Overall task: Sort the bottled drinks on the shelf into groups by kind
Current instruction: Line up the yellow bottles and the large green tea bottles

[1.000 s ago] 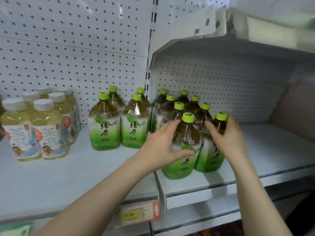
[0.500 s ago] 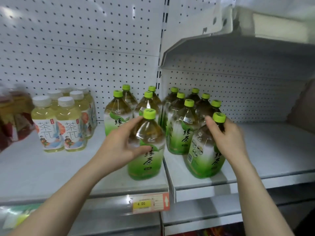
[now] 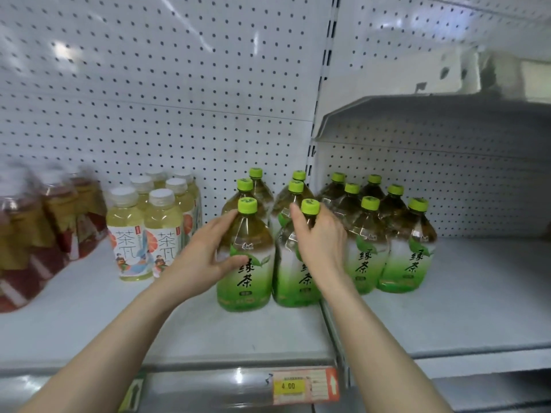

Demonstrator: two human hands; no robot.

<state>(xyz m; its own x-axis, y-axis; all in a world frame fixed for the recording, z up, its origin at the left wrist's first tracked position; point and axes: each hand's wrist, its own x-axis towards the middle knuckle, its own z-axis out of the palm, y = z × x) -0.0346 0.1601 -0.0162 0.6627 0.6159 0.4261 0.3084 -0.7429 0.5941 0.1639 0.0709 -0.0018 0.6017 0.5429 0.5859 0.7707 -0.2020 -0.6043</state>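
Note:
Two green tea bottles with lime caps stand side by side at the front of the left shelf (image 3: 89, 317). My left hand (image 3: 205, 251) grips the left one (image 3: 247, 275) round its shoulder. My right hand (image 3: 320, 239) grips the right one (image 3: 293, 281) just below its cap. Behind them stand several more green tea bottles (image 3: 259, 189). Another group of green tea bottles (image 3: 408, 248) stands on the right shelf (image 3: 477, 293).
Pale yellow tea bottles with white caps (image 3: 143, 234) stand left of the green ones. Blurred red-labelled amber bottles (image 3: 38, 234) sit at the far left. A price tag reading 4.00 (image 3: 304, 386) hangs on the shelf edge. An upper shelf (image 3: 432, 114) overhangs the right bay.
Both hands carried their green tea bottles leftward. The right hand's bottle left the right shelf and now stands on the left shelf beside the left hand's bottle. The view shifted left.

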